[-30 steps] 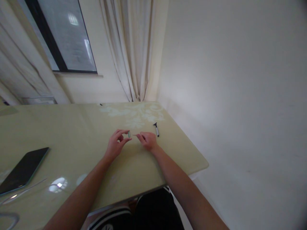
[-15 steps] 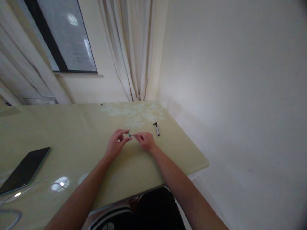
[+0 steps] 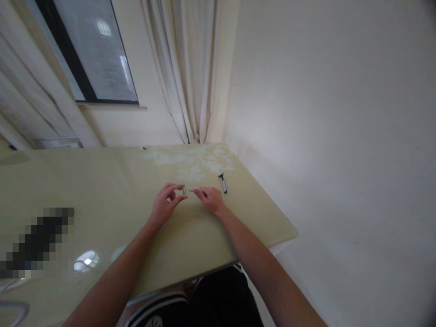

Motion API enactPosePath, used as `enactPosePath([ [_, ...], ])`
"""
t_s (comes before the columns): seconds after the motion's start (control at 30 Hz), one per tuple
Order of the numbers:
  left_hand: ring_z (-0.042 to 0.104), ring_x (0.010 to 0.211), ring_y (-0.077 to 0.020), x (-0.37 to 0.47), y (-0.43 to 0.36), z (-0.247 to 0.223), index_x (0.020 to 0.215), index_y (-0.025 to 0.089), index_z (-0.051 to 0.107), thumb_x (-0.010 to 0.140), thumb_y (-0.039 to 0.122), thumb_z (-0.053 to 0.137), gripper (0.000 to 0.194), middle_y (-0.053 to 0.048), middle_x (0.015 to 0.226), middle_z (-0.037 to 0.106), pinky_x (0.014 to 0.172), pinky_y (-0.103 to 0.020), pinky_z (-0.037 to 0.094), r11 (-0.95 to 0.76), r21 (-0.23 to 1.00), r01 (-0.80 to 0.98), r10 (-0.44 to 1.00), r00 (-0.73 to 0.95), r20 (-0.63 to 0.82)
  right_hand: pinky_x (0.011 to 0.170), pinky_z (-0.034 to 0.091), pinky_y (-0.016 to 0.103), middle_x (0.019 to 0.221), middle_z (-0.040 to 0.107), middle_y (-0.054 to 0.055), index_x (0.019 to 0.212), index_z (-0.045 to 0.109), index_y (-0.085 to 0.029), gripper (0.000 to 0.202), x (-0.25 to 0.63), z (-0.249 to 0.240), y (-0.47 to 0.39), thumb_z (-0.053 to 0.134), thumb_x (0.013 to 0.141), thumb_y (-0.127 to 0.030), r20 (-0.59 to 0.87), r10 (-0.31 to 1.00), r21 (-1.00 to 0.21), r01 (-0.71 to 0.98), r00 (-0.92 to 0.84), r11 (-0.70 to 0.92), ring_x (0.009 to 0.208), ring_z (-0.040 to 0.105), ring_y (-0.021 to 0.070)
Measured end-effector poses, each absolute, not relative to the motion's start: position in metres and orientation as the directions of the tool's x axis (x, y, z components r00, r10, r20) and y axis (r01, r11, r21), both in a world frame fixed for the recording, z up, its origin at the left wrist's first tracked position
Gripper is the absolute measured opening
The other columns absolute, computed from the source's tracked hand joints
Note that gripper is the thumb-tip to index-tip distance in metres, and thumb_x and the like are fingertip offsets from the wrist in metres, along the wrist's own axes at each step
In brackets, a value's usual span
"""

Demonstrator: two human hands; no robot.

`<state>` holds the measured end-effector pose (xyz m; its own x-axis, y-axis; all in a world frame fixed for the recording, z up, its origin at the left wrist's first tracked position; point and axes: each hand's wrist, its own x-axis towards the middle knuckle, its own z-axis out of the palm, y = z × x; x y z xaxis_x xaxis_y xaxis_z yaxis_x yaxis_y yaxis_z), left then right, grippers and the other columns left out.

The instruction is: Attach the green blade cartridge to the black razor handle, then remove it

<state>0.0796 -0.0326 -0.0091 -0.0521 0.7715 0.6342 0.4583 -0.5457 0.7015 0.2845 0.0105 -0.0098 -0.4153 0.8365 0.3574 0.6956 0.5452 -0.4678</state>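
Observation:
Between the thumb and fingertips of my left hand (image 3: 165, 203) is a small, narrow, greenish piece with dark ends (image 3: 184, 190), which looks like a razor cartridge and stands roughly on end. My right hand (image 3: 210, 200) faces it from the right, thumb and finger pinching a thin, pale stick (image 3: 190, 190). The stick's tip points at the cartridge, with a small gap between them. A razor with a grey handle and a black top (image 3: 223, 184) lies on the table just beyond my right hand.
The pale yellow-green glossy table (image 3: 136, 181) ends at a slanting right edge beside a white wall (image 3: 323, 136). A dark pixelated shape (image 3: 41, 240) and a curved cable (image 3: 25, 305) are at the left. A tiny black object (image 3: 144, 148) lies by the far edge.
My right hand has moved slightly right, drawing the stick away from the cartridge. My left hand keeps its place and grip.

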Motion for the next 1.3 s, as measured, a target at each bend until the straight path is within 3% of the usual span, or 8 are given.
enactPosePath([
  [0.1,0.050,0.059,-0.0089,0.0795,-0.0326,-0.0089,0.108,0.022,0.076,0.084,0.039,0.080,0.029,0.000,0.093,0.065,0.060,-0.024,0.048,-0.549,0.696,0.464,0.771,-0.043,0.636,0.061,0.024,0.027,0.063,0.058,-0.001,0.069,0.064,-0.017,0.060,0.2845,-0.0086,0.0091,0.042,0.108,-0.056,0.357,0.796,-0.459,0.650,-0.490,0.606,0.062,0.049,0.0114],
  [0.3,0.049,0.059,-0.0088,0.0782,-0.0319,-0.0098,0.108,0.022,0.076,0.083,0.041,0.081,0.032,-0.001,0.095,0.066,0.060,-0.024,0.048,-0.537,0.712,0.453,0.776,-0.065,0.627,0.060,0.022,0.028,0.063,0.060,0.000,0.068,0.066,-0.017,0.063,0.2852,-0.0073,0.0089,0.040,0.108,-0.060,0.343,0.833,-0.437,0.712,-0.433,0.550,0.061,0.048,0.0120],
  [0.47,0.050,0.060,-0.0092,0.0797,-0.0328,-0.0093,0.108,0.022,0.076,0.083,0.042,0.081,0.032,-0.001,0.094,0.065,0.060,-0.025,0.048,-0.523,0.716,0.462,0.788,-0.057,0.613,0.060,0.023,0.027,0.061,0.059,0.000,0.069,0.067,-0.017,0.061,0.2850,-0.0070,0.0090,0.043,0.108,-0.058,0.346,0.791,-0.426,0.667,-0.505,0.612,0.061,0.049,0.0116],
  [1.3,0.051,0.062,-0.0096,0.0806,-0.0320,-0.0140,0.108,0.022,0.075,0.082,0.041,0.083,0.033,-0.002,0.095,0.066,0.061,-0.024,0.049,-0.533,0.720,0.445,0.798,-0.018,0.602,0.058,0.021,0.030,0.066,0.065,0.003,0.074,0.072,-0.018,0.070,0.2827,-0.0015,0.0088,0.036,0.106,-0.068,0.316,0.870,-0.422,0.766,-0.378,0.485,0.062,0.051,0.0138],
])
